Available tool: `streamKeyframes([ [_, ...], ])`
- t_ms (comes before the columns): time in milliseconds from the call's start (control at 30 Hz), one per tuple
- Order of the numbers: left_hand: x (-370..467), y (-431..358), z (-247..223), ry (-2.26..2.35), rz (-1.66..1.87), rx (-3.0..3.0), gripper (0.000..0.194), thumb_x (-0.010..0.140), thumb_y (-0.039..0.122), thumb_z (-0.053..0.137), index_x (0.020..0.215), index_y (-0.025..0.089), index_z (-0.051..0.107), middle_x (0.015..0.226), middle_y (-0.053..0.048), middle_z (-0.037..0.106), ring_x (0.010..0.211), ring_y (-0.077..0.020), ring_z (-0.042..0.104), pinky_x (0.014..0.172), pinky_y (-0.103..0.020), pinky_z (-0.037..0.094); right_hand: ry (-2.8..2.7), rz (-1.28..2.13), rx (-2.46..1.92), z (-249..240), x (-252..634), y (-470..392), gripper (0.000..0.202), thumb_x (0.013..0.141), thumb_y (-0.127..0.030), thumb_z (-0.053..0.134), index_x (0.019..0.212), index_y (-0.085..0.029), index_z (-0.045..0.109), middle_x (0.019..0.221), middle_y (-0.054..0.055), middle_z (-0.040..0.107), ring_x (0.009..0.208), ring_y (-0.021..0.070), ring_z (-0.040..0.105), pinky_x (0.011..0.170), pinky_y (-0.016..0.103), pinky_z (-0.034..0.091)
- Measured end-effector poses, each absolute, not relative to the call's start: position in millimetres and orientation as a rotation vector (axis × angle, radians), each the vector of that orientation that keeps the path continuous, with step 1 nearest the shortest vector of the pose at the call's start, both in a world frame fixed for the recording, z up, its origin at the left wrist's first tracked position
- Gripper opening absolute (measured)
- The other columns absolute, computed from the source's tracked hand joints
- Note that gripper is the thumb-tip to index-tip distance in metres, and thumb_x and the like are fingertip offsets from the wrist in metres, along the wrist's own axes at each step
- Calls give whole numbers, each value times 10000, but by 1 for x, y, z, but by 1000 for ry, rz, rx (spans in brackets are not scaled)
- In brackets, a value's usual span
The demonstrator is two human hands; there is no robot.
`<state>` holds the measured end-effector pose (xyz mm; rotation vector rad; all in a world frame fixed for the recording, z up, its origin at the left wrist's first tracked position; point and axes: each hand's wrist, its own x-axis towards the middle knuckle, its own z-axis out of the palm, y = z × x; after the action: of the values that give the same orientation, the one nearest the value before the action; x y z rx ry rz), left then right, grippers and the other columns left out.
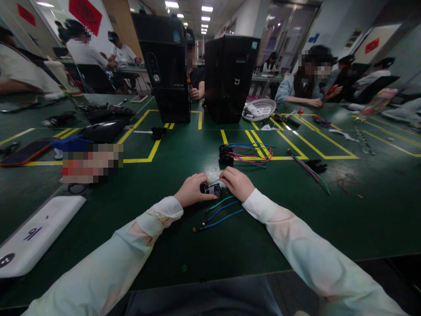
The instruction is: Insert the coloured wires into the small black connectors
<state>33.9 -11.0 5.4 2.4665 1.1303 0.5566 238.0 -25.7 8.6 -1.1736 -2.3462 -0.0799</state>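
Between thumb and fingers, my left hand grips a small black plastic socket housing with an open face. My right hand pinches a short green wire whose far end meets the top of the housing; whether it sits inside I cannot tell. Just below my hands lie another green wire and two blue wires with brass-coloured terminals at their left ends. Beyond my right hand rests a cluster of black housings with red and blue wires trailing right.
Two black computer towers stand at the back. Right of them sits a white basket. Loose coloured wires lie to the right. A white device and an orange-edged phone are at left. Other people work beyond the table.
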Motion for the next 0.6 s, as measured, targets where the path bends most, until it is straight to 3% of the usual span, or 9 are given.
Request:
streamKeyframes([
  [400, 34, -12, 6, 1157, 573, 2433, 424, 619, 551, 665, 816, 183, 589, 866, -30, 592, 833, -210, 530, 752, -336, 403, -2517, 95, -1002, 21, 245, -37, 104, 845, -165, 450, 888, -174, 545, 873, 47, 514, 786, 145, 514, 666, 242, 388],
  [600, 34, -12, 7, 1149, 566, 2432, 430, 607, 555, 668, 808, 186, 577, 859, -26, 584, 826, -210, 527, 742, -336, 399, -2460, -105, -1073, 19, 242, -30, 178, 899, -224, 410, 874, -176, 579, 837, 57, 548, 802, 161, 511, 678, 274, 339],
])
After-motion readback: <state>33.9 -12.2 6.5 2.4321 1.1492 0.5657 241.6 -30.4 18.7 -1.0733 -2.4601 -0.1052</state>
